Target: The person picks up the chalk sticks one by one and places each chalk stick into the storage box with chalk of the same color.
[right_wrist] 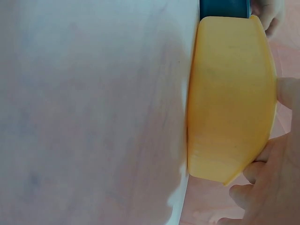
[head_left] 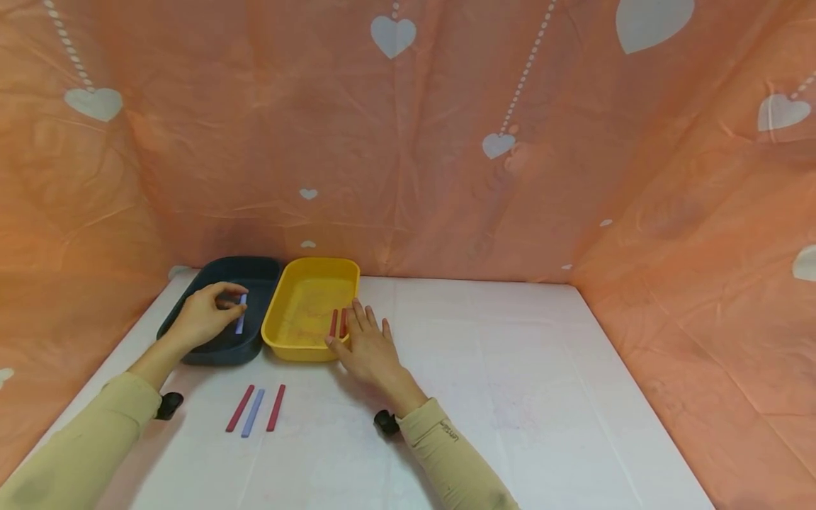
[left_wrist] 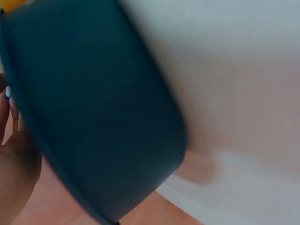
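Note:
Over the dark blue tray (head_left: pixel 219 358), my left hand (head_left: pixel 207 314) pinches a light blue stick (head_left: pixel 240 319) between thumb and fingertips. The stick hangs down inside the tray. In the left wrist view the tray wall (left_wrist: pixel 98 108) fills much of the picture, and fingers show at the left edge. My right hand (head_left: pixel 372 352) rests at the near right corner of the yellow tray (head_left: pixel 302 353), fingers spread, thumb at its front rim (right_wrist: pixel 274 93). Inside the yellow tray lie two red sticks (head_left: pixel 333 323), close to the right fingertips.
On the white table (head_left: pixel 510 397), in front of the trays, lie a red stick (head_left: pixel 240 409), a light blue stick (head_left: pixel 253 413) and another red stick (head_left: pixel 276 408). The trays stand side by side near the orange backdrop (head_left: pixel 433 212), which also covers both sides.

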A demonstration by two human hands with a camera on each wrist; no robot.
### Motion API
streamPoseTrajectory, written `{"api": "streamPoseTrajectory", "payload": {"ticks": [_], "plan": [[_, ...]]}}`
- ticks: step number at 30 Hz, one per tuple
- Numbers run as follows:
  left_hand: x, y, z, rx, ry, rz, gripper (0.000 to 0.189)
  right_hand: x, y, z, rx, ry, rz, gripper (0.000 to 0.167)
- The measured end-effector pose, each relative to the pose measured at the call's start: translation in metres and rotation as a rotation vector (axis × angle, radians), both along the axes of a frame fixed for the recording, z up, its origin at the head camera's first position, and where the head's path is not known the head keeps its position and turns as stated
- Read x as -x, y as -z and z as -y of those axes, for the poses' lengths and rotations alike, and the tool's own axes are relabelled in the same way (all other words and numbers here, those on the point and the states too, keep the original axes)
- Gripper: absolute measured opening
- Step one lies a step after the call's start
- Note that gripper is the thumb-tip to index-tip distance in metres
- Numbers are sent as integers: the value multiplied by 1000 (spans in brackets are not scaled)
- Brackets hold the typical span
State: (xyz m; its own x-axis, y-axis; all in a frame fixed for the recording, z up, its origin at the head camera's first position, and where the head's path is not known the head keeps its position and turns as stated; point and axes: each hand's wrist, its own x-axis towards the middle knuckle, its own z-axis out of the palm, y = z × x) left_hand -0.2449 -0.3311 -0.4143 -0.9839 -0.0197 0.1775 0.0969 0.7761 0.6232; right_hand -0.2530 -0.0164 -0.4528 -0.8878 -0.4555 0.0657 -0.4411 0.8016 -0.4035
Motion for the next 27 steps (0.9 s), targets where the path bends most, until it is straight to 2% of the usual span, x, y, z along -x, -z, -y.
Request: {"api": "streamPoseTrajectory", "payload": {"ticks": [5,12,19,27], "plan": [[13,9,7,13,20,17,37,0,-1,0,5,-7,11,79],[26,15,11,44,62,48,37,2,1,-1,-16,-5,-7,78],[34,19,12,65,82,116,37,1,0,-1,-16,0,-2,78],[39,22,14,94,93,145,38,0,-1,-1,-8,7,5,78]]}}
